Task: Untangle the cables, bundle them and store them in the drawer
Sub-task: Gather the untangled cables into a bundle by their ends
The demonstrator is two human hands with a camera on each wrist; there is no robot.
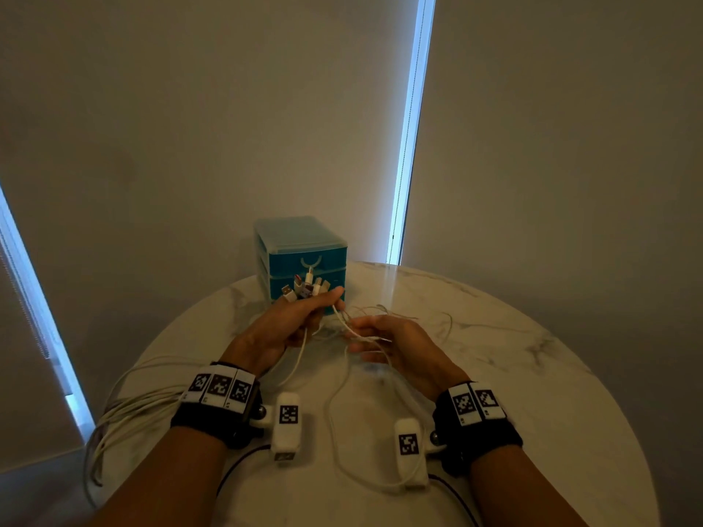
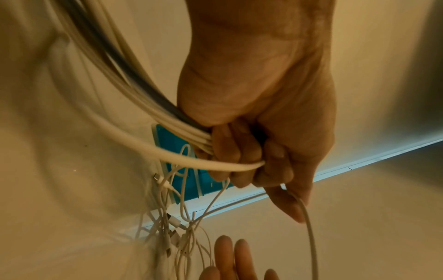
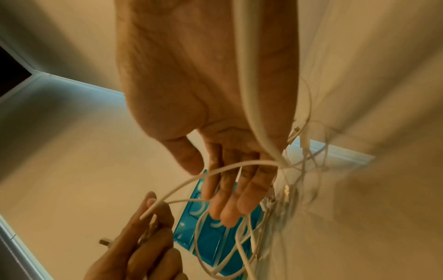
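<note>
Left hand (image 1: 289,329) is clenched round a bunch of white cables (image 2: 153,121), fingers (image 2: 230,149) curled tight over them, with the plug ends (image 1: 304,287) sticking up out of the fist like a small bouquet. From the bottom of the fist the cords run back toward the person and off the near left edge of the table (image 1: 494,367) in long loops. One cord passes under the index finger and across to the right hand (image 1: 395,344).

That hand is loose — fingers nearly straight and slightly spread, palm turned toward the left hand, with thin white strands draped over and between the fingers (image 3: 230,199) rather than pinched. A knot of tangled thin cable (image 1: 380,317) lies on the tabletop just beyond it, and another cord loops on the table between the two forearms.

Behind the hands, near the far edge of the round marble table, stands a small blue drawer unit (image 1: 300,256) with a clear frame — its drawers pushed in. Both wrists wear black bands with printed square markers.
</note>
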